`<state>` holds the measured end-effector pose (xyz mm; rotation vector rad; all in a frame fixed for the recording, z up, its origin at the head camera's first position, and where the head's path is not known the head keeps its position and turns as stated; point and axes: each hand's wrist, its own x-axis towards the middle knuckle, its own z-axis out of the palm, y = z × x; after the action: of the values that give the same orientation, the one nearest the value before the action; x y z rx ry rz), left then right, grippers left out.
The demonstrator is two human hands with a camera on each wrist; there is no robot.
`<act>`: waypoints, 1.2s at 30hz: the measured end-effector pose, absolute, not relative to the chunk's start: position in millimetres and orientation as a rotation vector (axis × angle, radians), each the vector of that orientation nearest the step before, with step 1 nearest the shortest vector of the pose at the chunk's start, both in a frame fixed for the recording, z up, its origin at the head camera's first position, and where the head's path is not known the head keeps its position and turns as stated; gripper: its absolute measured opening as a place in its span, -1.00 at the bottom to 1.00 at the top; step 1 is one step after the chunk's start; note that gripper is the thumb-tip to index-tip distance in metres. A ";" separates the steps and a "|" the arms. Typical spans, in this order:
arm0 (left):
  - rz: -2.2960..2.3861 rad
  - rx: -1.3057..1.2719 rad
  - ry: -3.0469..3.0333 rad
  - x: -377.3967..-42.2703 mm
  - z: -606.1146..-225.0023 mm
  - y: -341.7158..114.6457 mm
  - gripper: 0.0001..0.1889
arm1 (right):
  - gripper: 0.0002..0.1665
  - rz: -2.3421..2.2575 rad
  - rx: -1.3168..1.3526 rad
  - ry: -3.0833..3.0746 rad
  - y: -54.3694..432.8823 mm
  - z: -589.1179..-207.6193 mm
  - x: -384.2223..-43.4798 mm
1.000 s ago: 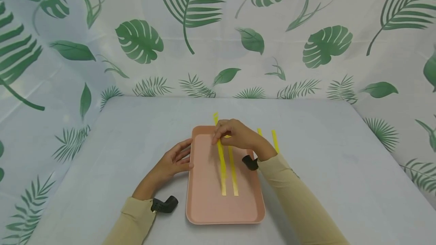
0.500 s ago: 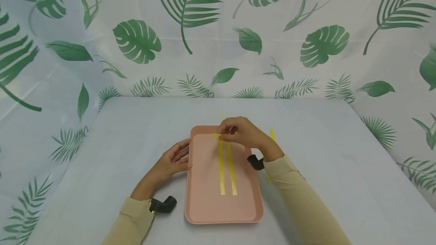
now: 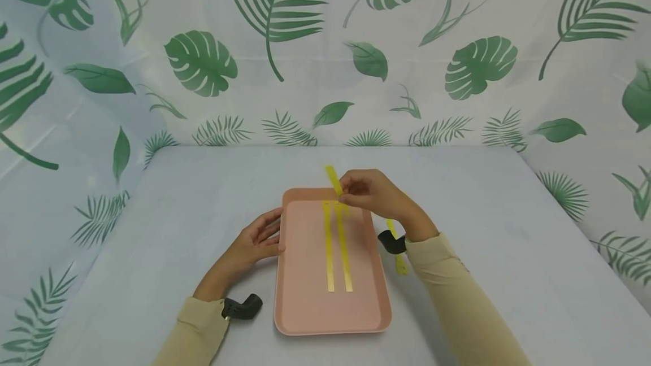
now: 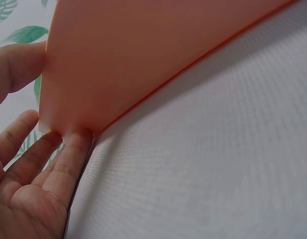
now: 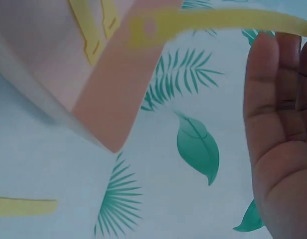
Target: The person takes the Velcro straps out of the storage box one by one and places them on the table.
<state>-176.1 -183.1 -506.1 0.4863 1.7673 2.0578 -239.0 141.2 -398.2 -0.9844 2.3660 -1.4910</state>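
Note:
In the head view, a pink tray (image 3: 305, 309) stands lengthwise before me with two yellow slotted straps (image 3: 329, 258) lying side by side in it. My right hand (image 3: 375, 192) is over the tray's far right part and pinches another yellow strap (image 3: 333, 178), whose end points up and left. This held strap (image 5: 208, 20) runs past the fingers in the right wrist view, its slotted head blurred. My left hand (image 3: 258, 240) rests its fairly straight fingertips on the tray's left side. The left wrist view shows those fingers (image 4: 68, 159) touching the tray's outer wall (image 4: 108, 59).
To the right of the tray, yellow strap material (image 3: 402, 265) lies on the white table (image 3: 483, 242), partly hidden by my right wrist and its black camera mount (image 3: 393, 242). A leaf-patterned cloth (image 3: 305, 72) hangs behind the table.
My right hand has moved right and slightly away from me with the held strap, which now tilts up-left. My left hand and the two straps in the tray keep their places.

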 end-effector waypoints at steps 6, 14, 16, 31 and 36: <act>2.061 0.495 1.765 -176.8 -506.9 -181.2 -0.05 | -0.92 -1.555 -0.930 2.347 152.5 -396.2 -236.7; 2.056 0.490 1.764 -177.3 -506.3 -179.4 -0.05 | -0.77 -1.647 -0.769 2.293 166.6 -398.2 -233.5; 2.053 0.488 1.771 -177.3 -506.7 -179.7 -0.05 | -0.74 -1.670 -0.727 2.280 169.9 -398.7 -232.7; 2.039 0.484 1.804 -175.1 -508.1 -181.5 -0.06 | -0.63 -1.732 -0.517 2.273 199.3 -398.9 -225.9; 2.027 0.487 1.841 -174.0 -508.3 -182.4 -0.07 | -0.62 -1.756 -0.502 2.278 209.5 -400.6 -224.5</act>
<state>-174.0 -182.4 -508.3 0.4869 1.8413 2.0266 -224.5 209.5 -400.6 -0.5018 2.2785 -1.7556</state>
